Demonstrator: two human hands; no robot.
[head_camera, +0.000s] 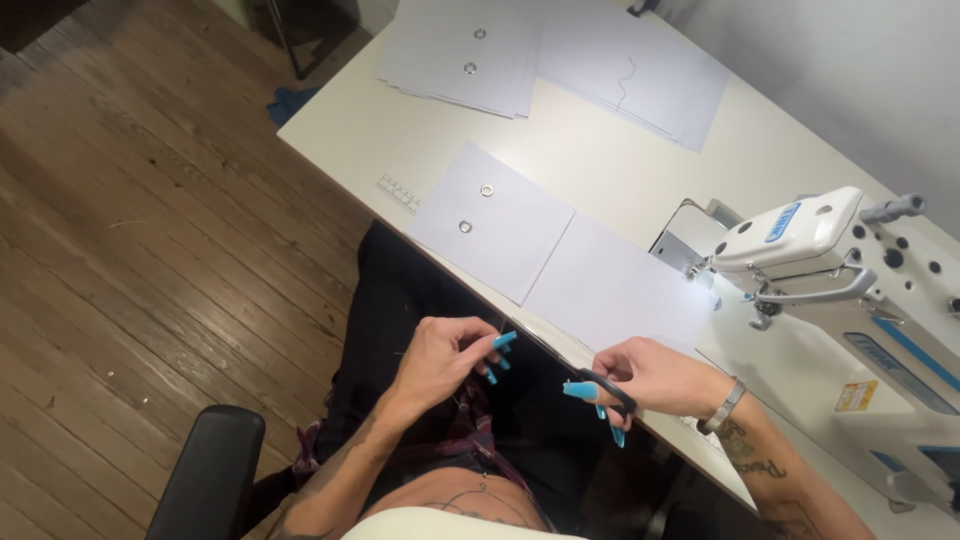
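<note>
My right hand (645, 378) hovers just off the front edge of the white table (600, 150), fingers through the black handles of a pair of scissors (590, 378). The scissors' blades point left toward my left hand (445, 358). That hand is over my lap with its fingertips pinched together; whether they grip a thin thread is too small to tell. Both hands have long blue nails. On the table just beyond them lie two white fabric squares, one (495, 225) with two metal eyelets and one plain square (615, 285).
A white sewing machine (800, 240) stands on the table at right, its lamp lit. Stacks of white sheets (465, 50) lie at the far end, some with eyelets. A black chair armrest (205, 470) is at lower left over a wood floor (120, 250).
</note>
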